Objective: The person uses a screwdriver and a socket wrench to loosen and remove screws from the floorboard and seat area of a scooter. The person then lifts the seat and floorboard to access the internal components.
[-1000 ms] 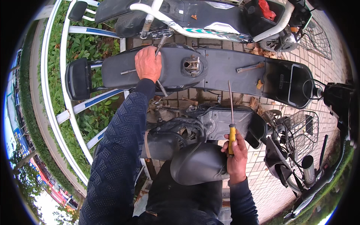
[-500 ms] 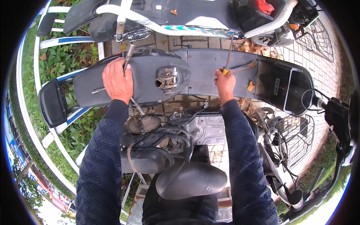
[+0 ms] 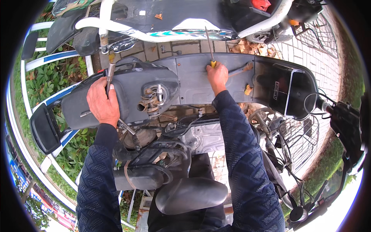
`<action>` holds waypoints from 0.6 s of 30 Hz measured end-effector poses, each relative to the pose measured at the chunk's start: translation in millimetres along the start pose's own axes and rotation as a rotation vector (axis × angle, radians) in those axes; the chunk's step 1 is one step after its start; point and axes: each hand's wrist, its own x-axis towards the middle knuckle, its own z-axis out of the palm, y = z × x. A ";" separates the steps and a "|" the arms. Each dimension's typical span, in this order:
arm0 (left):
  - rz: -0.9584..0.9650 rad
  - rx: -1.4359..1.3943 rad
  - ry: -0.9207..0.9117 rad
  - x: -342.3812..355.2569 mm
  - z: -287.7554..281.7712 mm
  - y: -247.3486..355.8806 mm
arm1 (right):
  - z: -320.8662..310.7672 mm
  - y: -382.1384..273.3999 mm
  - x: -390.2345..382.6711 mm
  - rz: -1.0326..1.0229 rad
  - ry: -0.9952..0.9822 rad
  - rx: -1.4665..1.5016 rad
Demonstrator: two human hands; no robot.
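Note:
My left hand (image 3: 102, 102) rests on the dark grey seat (image 3: 77, 106) of a scooter. Its fingers wrap a metal socket wrench with several arms (image 3: 111, 69); one arm sticks up past the thumb, others come out beside the palm and below it. Over the grey footboard (image 3: 195, 89), my right hand (image 3: 218, 77) is closed round the yellow handle of a screwdriver (image 3: 210, 46), whose shaft points away and slightly left. Between seat and footboard sits a rusty metal bracket (image 3: 150, 101) in an opening. A long tool with a rusty end (image 3: 241, 69) lies on the footboard near my right hand.
A white-and-black scooter (image 3: 166, 33) stands across the far side. Nearer me are a stripped scooter frame (image 3: 170, 145) and a black saddle (image 3: 191, 196). White railings (image 3: 36, 154) edge the plants at left; handlebars and cables (image 3: 340, 123) stand at right. Dry leaves (image 3: 248, 89) lie about.
The whole view has shifted, so the scooters appear farther left. The screwdriver has swung from leaning right to leaning left. My left hand stays on the seat with the wrench.

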 end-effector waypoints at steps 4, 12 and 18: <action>0.019 -0.003 0.003 1.0 0.1 -0.5 | -14.0 31.6 -12.4 0.021 0.102 0.097; 0.030 -0.009 0.008 0.7 0.4 -0.9 | -37.6 103.1 15.7 0.462 0.232 0.699; 0.045 0.022 0.020 1.1 3.2 -3.3 | -40.3 102.2 34.2 0.607 0.095 1.104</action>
